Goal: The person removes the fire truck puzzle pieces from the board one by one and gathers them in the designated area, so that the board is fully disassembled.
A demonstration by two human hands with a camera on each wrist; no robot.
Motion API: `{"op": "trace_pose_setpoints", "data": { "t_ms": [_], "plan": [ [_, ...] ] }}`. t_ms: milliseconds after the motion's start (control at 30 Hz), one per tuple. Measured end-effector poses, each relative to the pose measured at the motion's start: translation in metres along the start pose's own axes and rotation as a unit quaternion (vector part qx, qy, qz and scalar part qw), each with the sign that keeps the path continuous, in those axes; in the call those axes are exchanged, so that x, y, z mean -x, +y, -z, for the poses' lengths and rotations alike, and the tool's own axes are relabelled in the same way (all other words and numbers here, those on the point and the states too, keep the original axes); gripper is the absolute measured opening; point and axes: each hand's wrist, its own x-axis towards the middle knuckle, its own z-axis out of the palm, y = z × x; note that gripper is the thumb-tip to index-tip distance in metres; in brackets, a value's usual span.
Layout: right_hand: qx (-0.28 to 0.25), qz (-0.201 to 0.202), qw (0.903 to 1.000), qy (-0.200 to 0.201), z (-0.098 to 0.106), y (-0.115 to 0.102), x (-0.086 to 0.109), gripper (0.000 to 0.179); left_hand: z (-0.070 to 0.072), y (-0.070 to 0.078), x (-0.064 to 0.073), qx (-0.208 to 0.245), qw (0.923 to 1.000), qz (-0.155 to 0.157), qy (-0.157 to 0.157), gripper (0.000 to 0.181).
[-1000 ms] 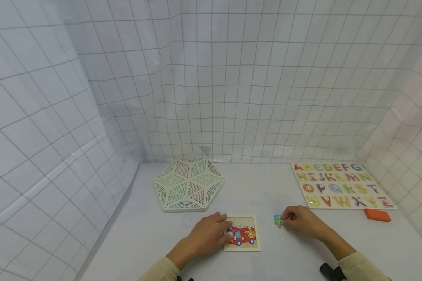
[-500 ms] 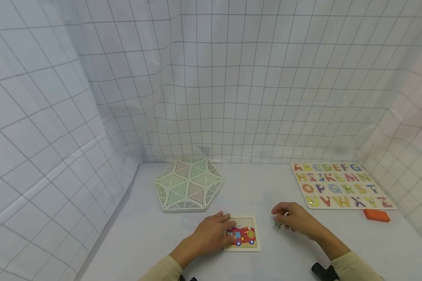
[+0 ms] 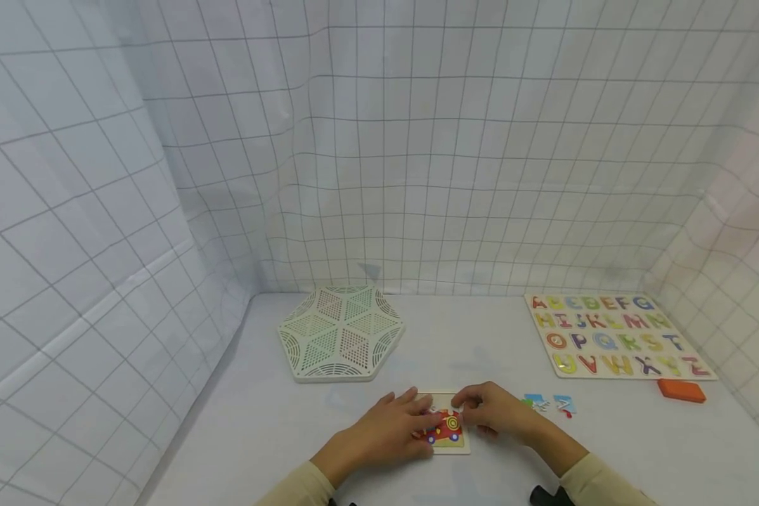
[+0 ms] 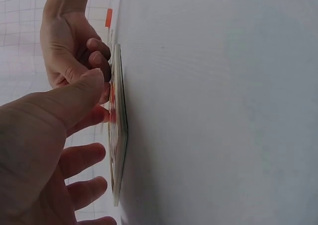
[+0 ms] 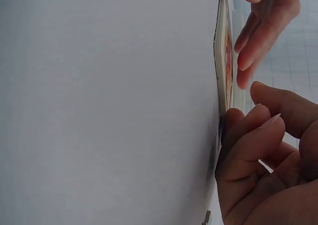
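A small wooden jigsaw puzzle [image 3: 446, 441] with a red vehicle picture lies in a pale frame on the white table. My left hand [image 3: 388, 429] spreads over its left side, fingers extended; in the left wrist view these fingers look relaxed. At the puzzle's upper right corner, my right hand [image 3: 500, 414] brings thumb and index together, pinching a small puzzle piece mostly hidden by the fingertips. The right wrist view shows its fingers [image 5: 248, 155] curled low beside the frame's edge. Right of this hand lie two loose pieces, one blue and green [image 3: 534, 400], one blue with red [image 3: 564, 403].
A pale hexagonal perforated board [image 3: 341, 334] stands at the back left. At the back right lies an alphabet board [image 3: 616, 337] with colourful letters, and an orange block [image 3: 682, 391] sits before it. White gridded cloth [image 3: 392, 176] walls off the back and sides.
My right hand has moved left from the loose pieces to the puzzle's corner, and the leftmost piece has left its place. My left hand has shifted slightly right over the puzzle.
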Motion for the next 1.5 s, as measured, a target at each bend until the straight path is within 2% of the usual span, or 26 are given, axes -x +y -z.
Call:
{"op": "trace_pose_setpoints", "data": {
  "t_ms": [133, 300, 533, 867, 1167, 1367, 1500],
  "plan": [
    [0.002, 0.003, 1.0, 0.001, -0.001, 0.0, 0.0, 0.028, 0.0, 0.0, 0.002, -0.007, 0.9997, -0.02, -0.01, 0.054],
    [0.005, 0.007, 1.0, -0.001, -0.002, -0.001, 0.0, 0.026, -0.002, 0.0, 0.003, -0.013, 0.9994, -0.028, -0.017, 0.056],
    [0.005, 0.017, 0.9998, -0.004, -0.003, -0.002, 0.001, 0.02, -0.004, 0.0, 0.004, -0.037, 0.9975, -0.055, -0.025, 0.06],
    [0.008, 0.031, 0.9994, 0.009, -0.005, -0.008, -0.003, 0.011, 0.0, 0.003, 0.008, -0.034, 0.9975, -0.051, -0.034, 0.061],
    [-0.014, 0.023, 0.9994, 0.024, -0.004, -0.005, -0.005, 0.012, 0.002, 0.004, 0.007, -0.046, 0.9966, -0.059, -0.036, 0.061],
    [-0.04, -0.002, 0.9976, 0.055, 0.009, 0.002, 0.0, 0.016, 0.001, 0.004, 0.005, -0.041, 0.9968, -0.053, -0.043, 0.061],
    [-0.062, -0.021, 0.9957, 0.065, 0.028, 0.008, 0.014, 0.019, 0.0, 0.004, 0.006, -0.038, 0.9968, -0.055, -0.042, 0.062]
  ]
}}
